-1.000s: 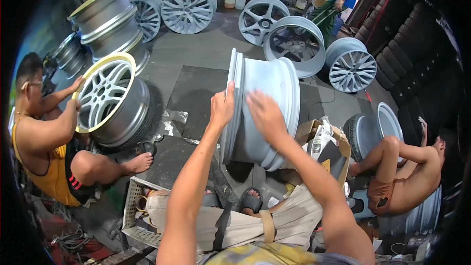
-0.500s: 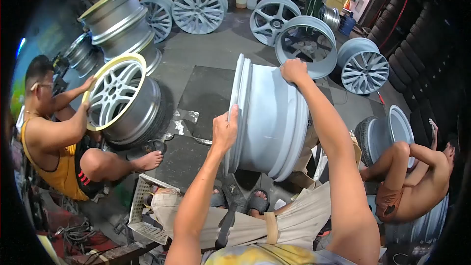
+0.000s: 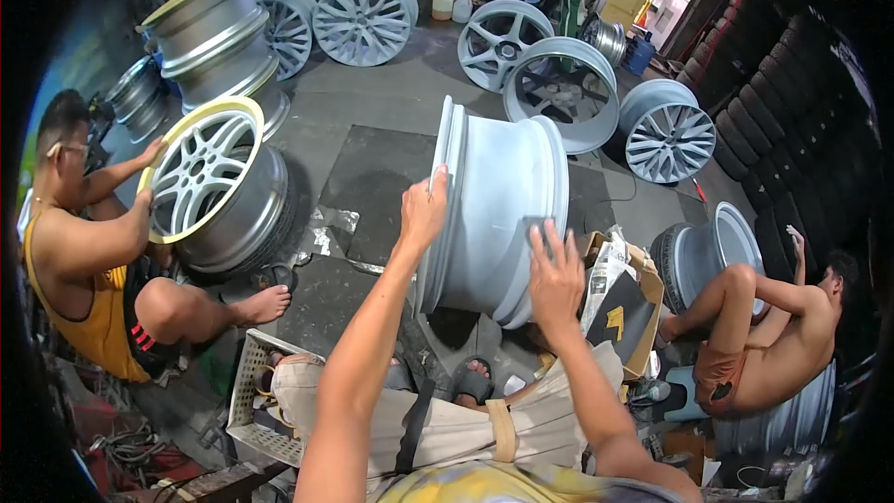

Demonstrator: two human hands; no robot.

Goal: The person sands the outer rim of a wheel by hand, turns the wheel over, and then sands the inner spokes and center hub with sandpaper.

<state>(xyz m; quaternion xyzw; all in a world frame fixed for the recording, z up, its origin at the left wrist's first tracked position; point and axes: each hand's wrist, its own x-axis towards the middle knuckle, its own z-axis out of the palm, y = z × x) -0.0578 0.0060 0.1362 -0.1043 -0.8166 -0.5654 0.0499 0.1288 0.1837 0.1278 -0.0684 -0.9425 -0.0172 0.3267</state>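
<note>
A pale grey wheel rim [image 3: 489, 196] stands on its tread before me, its barrel facing up at me. My left hand [image 3: 425, 211] grips the rim's left flange, thumb or finger over the edge. My right hand [image 3: 557, 279] lies against the lower right part of the barrel, fingers spread, with a small dark grey pad [image 3: 535, 227] under its fingertips.
One person [image 3: 88, 261] at left holds a yellow-edged wheel [image 3: 207, 168]. Another person [image 3: 778, 326] sits at right by a grey rim [image 3: 736, 247]. A cardboard box [image 3: 643, 317], a white crate [image 3: 244, 401] and several wheels [image 3: 365, 23] stand around.
My right hand has moved from the rim's upper right edge down to its lower right side. My left hand still holds the left flange. The view has shifted slightly.
</note>
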